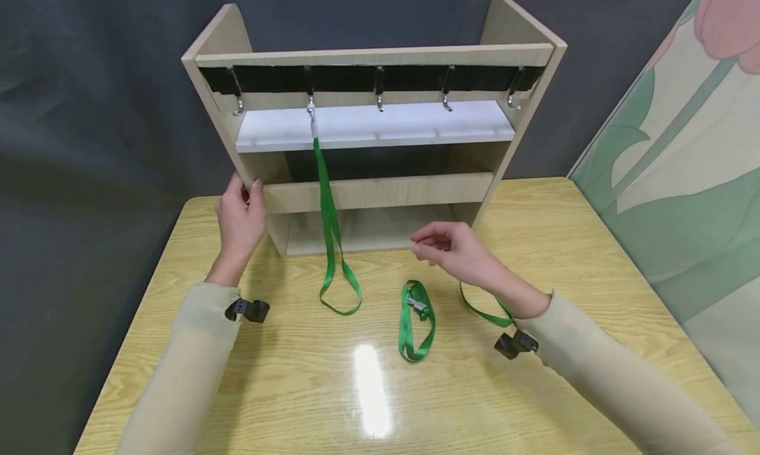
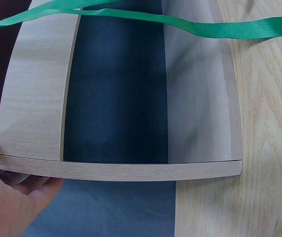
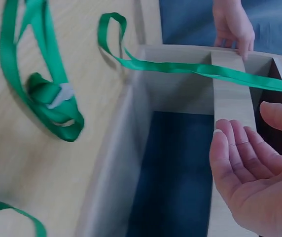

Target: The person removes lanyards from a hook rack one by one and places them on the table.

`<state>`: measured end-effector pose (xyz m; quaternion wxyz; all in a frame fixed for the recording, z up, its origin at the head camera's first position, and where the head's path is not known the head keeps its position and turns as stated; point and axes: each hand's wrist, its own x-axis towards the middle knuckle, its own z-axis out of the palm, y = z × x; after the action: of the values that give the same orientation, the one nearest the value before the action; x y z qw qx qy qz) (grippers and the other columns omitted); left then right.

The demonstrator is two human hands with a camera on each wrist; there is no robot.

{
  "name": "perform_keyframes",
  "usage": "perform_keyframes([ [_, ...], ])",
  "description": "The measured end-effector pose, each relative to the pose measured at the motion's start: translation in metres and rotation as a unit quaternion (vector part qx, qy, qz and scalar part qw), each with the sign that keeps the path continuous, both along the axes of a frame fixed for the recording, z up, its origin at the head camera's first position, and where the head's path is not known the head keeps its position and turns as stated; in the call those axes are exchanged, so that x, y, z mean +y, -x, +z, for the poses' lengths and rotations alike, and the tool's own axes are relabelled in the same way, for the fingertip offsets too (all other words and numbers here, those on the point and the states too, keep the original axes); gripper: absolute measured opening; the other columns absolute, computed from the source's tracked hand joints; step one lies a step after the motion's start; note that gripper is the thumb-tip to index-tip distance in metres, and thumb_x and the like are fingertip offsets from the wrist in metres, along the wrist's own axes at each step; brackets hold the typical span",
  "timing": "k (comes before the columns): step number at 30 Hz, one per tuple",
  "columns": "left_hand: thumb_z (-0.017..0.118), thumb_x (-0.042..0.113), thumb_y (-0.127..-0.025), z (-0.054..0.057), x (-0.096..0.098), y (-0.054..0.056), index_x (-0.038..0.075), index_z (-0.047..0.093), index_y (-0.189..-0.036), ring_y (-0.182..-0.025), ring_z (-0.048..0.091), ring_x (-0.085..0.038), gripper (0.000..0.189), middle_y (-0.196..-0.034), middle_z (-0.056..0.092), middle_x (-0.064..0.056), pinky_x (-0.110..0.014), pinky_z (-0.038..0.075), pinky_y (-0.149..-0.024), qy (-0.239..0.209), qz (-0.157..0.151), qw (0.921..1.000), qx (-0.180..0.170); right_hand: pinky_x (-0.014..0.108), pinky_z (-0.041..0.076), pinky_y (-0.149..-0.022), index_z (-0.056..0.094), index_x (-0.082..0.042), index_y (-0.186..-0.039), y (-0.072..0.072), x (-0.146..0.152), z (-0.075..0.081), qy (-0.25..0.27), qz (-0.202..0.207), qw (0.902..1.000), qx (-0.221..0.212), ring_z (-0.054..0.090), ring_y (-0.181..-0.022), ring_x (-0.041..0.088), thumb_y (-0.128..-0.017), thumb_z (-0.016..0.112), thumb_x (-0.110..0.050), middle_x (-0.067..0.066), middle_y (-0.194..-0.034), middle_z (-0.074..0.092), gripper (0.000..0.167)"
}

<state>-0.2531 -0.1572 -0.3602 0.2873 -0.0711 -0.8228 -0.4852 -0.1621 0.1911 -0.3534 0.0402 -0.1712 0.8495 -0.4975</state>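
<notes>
My left hand [image 1: 242,211] grips the left side panel of a small wooden shelf unit [image 1: 380,194], the thumb on its front edge and the fingers behind. A green lanyard [image 1: 326,208] hangs by its clip from the second hook from the left, its loop reaching down to the tabletop. My right hand [image 1: 454,247] hovers in front of the shelf's lower right, fingers loosely bent and nothing in them, as the right wrist view also shows. Below it lies a folded green lanyard [image 1: 406,330] with a metal clip. Another green lanyard [image 1: 487,315] is partly hidden under my right forearm.
Along the shelf's top rail runs a black strip [image 1: 344,79] with several metal hooks, among them a middle hook [image 1: 379,99]. A white shelf board [image 1: 404,122] sits behind them. The wooden table [image 1: 297,389] reflects a bright light. A floral curtain [image 1: 683,165] borders the right side.
</notes>
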Motion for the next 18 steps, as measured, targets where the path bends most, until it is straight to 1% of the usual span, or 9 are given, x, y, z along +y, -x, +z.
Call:
perform_keyframes([
  [4,0.05,0.019,-0.1,-0.001,-0.001,0.001,-0.002,0.059,-0.117,-0.101,0.062,-0.021,0.028,-0.113,0.064,-0.018,-0.038,0.049,-0.078,-0.001,-0.003,1.0,-0.001,0.034,0.053,-0.067,0.067,-0.002,-0.107,0.004,-0.008,0.01,0.008,-0.001,0.9995,0.03,0.064,-0.078,0.019,-0.092,0.066,-0.013,0.008,-0.091,0.068,0.019],
  [8,0.05,0.019,-0.1,-0.003,-0.001,0.001,-0.001,0.059,-0.118,-0.103,0.061,-0.021,0.029,-0.114,0.064,-0.018,-0.039,0.049,-0.078,-0.001,-0.006,1.0,-0.003,0.031,0.052,-0.068,0.067,-0.004,-0.11,0.008,-0.018,0.018,0.017,-0.006,0.9981,0.059,0.065,-0.08,0.016,-0.092,0.066,-0.018,0.005,-0.096,0.068,0.023],
  [12,0.05,0.019,-0.1,-0.004,-0.002,0.001,-0.001,0.059,-0.118,-0.103,0.061,-0.02,0.029,-0.115,0.064,-0.018,-0.039,0.05,-0.08,0.002,-0.006,1.0,-0.004,0.031,0.052,-0.069,0.066,-0.002,-0.111,0.016,-0.033,0.03,0.026,-0.007,0.9948,0.099,0.064,-0.083,0.016,-0.092,0.066,-0.02,0.004,-0.099,0.068,0.026],
  [16,0.05,0.018,-0.1,-0.002,-0.002,0.002,-0.002,0.058,-0.118,-0.103,0.061,-0.022,0.028,-0.114,0.063,-0.019,-0.04,0.05,-0.079,0.004,-0.01,0.9999,0.001,0.03,0.051,-0.072,0.065,-0.001,-0.113,0.025,-0.05,0.047,0.047,-0.002,0.9899,0.134,0.063,-0.086,0.014,-0.092,0.067,-0.018,0.002,-0.1,0.068,0.028],
  [18,0.05,0.018,-0.1,-0.001,-0.002,0.002,-0.002,0.058,-0.118,-0.101,0.062,-0.025,0.028,-0.112,0.063,-0.02,-0.042,0.05,-0.078,0.011,-0.011,0.9999,0.005,0.031,0.051,-0.075,0.064,0.002,-0.114,0.022,-0.06,0.065,0.056,-0.002,0.988,0.144,0.063,-0.089,0.016,-0.092,0.066,-0.013,0.006,-0.102,0.067,0.027],
])
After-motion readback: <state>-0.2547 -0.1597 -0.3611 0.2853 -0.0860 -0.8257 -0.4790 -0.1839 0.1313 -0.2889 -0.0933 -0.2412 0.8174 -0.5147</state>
